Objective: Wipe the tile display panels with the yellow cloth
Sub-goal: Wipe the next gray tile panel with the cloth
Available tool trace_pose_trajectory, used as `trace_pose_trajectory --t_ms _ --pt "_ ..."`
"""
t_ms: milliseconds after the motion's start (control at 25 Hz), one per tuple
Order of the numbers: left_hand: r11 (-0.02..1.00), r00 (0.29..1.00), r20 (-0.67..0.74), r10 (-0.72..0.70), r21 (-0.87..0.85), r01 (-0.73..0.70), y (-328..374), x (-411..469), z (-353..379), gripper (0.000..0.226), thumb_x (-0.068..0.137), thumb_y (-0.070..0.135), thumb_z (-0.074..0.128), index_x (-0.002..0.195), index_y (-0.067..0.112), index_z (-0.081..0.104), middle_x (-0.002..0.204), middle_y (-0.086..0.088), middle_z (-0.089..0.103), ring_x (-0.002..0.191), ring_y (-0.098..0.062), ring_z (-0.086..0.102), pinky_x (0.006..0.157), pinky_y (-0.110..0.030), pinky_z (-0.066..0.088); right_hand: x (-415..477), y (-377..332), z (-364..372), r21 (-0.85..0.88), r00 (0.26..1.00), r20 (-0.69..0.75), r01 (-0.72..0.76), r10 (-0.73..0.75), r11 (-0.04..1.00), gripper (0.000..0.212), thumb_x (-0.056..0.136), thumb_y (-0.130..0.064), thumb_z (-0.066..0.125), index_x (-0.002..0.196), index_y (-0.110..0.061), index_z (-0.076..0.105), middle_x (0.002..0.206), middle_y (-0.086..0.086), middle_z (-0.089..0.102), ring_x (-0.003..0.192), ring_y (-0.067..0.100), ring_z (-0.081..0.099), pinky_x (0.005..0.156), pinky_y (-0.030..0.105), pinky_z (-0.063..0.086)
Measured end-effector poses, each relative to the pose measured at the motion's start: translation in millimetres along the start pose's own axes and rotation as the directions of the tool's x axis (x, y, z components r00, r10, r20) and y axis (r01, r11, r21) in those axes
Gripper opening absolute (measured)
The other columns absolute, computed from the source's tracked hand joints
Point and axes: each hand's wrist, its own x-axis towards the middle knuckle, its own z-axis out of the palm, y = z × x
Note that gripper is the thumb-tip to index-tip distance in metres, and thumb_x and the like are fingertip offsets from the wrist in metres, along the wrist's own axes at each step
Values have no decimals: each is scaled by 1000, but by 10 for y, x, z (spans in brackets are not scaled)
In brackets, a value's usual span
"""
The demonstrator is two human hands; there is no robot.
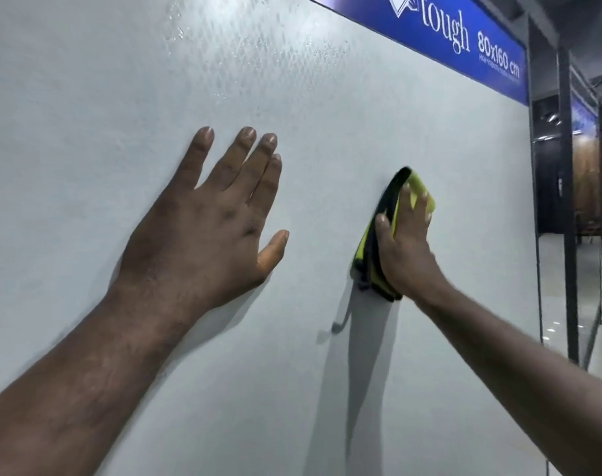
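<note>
1. Surface: a pale grey tile panel [327, 132] stands upright in front of me and fills most of the view. A blue sign strip [464, 39] runs along its top edge, above and beyond my right hand, with white lettering "tough" and "80x160 cm".
2. Background: past the panel's edge, out beyond my right hand, there is a dark metal post [564, 166]. More display panels [588, 159] and a glossy floor [560, 286] lie behind it.
3. Wet patch [258, 56]: fine droplets on the panel, above my left fingertips.
4. Left hand [203, 221]: laid flat on the panel, fingers straight and slightly spread, thumb out to the side. It holds nothing.
5. Right hand [406, 245]: laid flat over the yellow cloth [420, 190], pressing it to the panel. The fingers are extended and blurred. The thumb lies along the cloth's dark edge.
6. Cloth position: folded, sandwiched between my right palm and the panel. Yellow shows past the fingertips, the dark border curves round on the thumb side, and a corner sticks out under the heel of the hand.
7. Spacing: my hands are well apart with bare panel between them. A shadow falls on the panel below my right wrist.
</note>
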Motion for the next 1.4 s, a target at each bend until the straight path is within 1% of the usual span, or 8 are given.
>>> trace_pose_trajectory --t_ms 160,360,480,640,760,960,1120,1400 --pt "1000 1000 -6 -7 2 7 8 0 0 88 105 59 -2 171 1 -4 181 -18 -6 169 -32 -1 133 -60 2 -336 -217 -78 -102 956 197 240 -217 966 82 110 -49 45 163 -51 -18 164 -26 -39 158 8 -28 125 32 9" --pt "1000 1000 10 4 -6 -4 -9 -23 3 90 104 61 -2 171 1 -5 181 -18 -8 169 -33 -2 133 -61 0 -467 -217 -208 -289 970 205 -69 132 955 86 110 -46 48 167 -38 -15 175 -3 -26 157 41 28 108 49 42" --pt "999 1000 -19 -7 -46 6 -27 -14 15 90 106 62 7 172 1 0 181 -17 -4 169 -32 -1 134 -61 -2 -737 -403 -65 -152 949 299 154 -103 976 94 108 -41 58 164 -48 -16 169 -18 -36 164 30 10 110 41 47" --pt "998 1000 3 -4 -69 4 65 -47 42 91 106 64 14 173 3 1 181 -15 -7 168 -31 -7 133 -61 -6 -485 13 -52 45 988 -91 132 -127 990 76 101 -32 71 165 -40 31 176 -11 13 158 0 19 113 5 26" --pt "992 998 46 -33 -120 38 155 -114 35 94 104 66 19 173 4 3 182 -13 -7 169 -29 -8 133 -60 -9 -1005 304 202 211 957 -227 -135 183 968 69 98 -20 74 159 -36 46 166 -4 32 153 7 30 125 26 29" --pt "975 995 66 76 -212 -60 680 -263 61 90 106 58 38 172 3 13 182 -12 4 169 -28 1 135 -55 -6 -1131 264 270 257 989 -116 116 -88 959 69 99 -12 71 160 -34 46 172 -11 27 160 9 24 125 18 26" --pt "975 995 98 34 -221 -12 1050 -376 95 87 109 54 39 173 3 10 182 -14 3 169 -30 1 135 -58 1 -1111 656 282 404 919 -166 -267 357 875 71 105 -18 62 164 -43 32 176 -18 13 162 7 12 131 39 24" --pt "980 992 119 35 -197 -11 1183 -463 157 86 111 55 36 173 6 5 182 -13 1 169 -29 -2 134 -62 3 -1504 1158 204 312 980 60 -197 187 929 89 100 -21 71 166 -51 18 174 -28 -7 163 6 -8 124 24 18"
